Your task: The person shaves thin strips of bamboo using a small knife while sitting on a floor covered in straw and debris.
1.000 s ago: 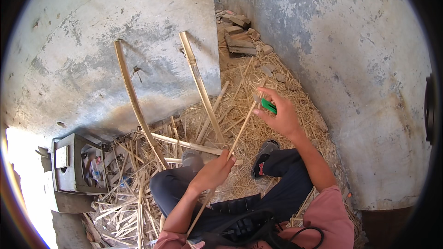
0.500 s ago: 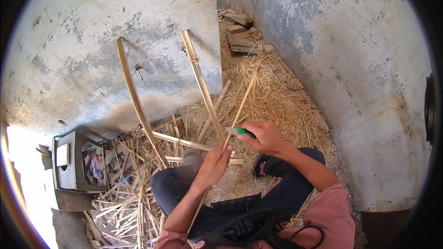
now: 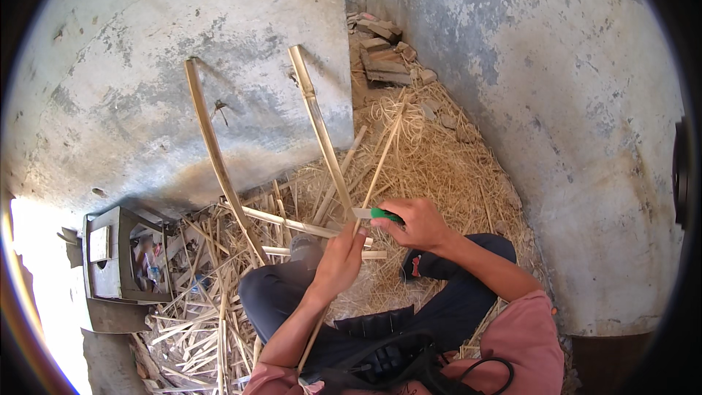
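A long thin bamboo strip (image 3: 380, 164) runs from the shavings ahead of me down past my left forearm. My left hand (image 3: 340, 260) is closed around its middle, thumb along the strip. My right hand (image 3: 418, 224) grips a knife (image 3: 386, 215) by its green handle. The short, flat blade points left and lies against the strip, just above my left fingers. Two wider bamboo slats, one to the left (image 3: 208, 128) and one nearer the middle (image 3: 314, 113), lean on the wall beyond my hands.
Fine curled shavings (image 3: 446, 168) cover the floor ahead and to the right. Split bamboo pieces (image 3: 197, 344) lie heaped at my left, beside a worn box (image 3: 121, 256). Bricks (image 3: 384, 62) are stacked in the far corner. Walls (image 3: 578, 139) stand close, and my crossed legs (image 3: 281, 296) lie below my hands.
My right hand and the knife have shifted slightly down toward my left hand, along the strip. The strip's far end has swung a little to the left. My left hand keeps its hold.
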### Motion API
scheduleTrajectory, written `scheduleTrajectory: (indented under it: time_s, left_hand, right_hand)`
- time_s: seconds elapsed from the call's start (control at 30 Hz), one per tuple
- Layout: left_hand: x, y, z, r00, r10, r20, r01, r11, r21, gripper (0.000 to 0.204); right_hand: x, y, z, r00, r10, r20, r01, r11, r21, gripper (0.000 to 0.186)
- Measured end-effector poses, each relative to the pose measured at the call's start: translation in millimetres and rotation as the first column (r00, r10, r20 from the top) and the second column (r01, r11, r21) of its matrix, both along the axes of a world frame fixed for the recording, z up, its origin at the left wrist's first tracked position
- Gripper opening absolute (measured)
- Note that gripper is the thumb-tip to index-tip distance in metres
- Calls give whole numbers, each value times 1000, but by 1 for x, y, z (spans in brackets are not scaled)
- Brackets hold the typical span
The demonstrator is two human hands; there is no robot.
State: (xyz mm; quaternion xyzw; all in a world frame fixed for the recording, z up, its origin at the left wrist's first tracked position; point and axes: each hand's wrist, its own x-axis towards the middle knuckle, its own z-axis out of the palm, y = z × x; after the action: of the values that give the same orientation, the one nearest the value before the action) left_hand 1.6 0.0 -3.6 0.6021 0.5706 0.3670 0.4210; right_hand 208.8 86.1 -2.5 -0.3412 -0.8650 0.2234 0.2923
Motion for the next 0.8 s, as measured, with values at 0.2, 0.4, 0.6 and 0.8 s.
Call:
scheduleTrajectory:
  time_s: [0.2,0.4,0.6,0.8]
  left_hand:
    - [3,2,-1,1000,20,-13,-20,1000,-3,24]
    - [5,1,-1,999,23,-45,-24,1000,-20,25]
    - [5,2,3,999,21,-44,-24,997,-67,25]
    - [8,-8,-8,998,-29,-48,28,999,-24,24]
  right_hand:
    - [1,0,2,999,-26,-18,27,999,24,31]
    - [6,4,0,993,-104,-56,107,993,55,31]
    - [7,10,3,997,-73,-15,74,995,69,31]
    - [55,67,23,907,-411,92,408,911,49,34]
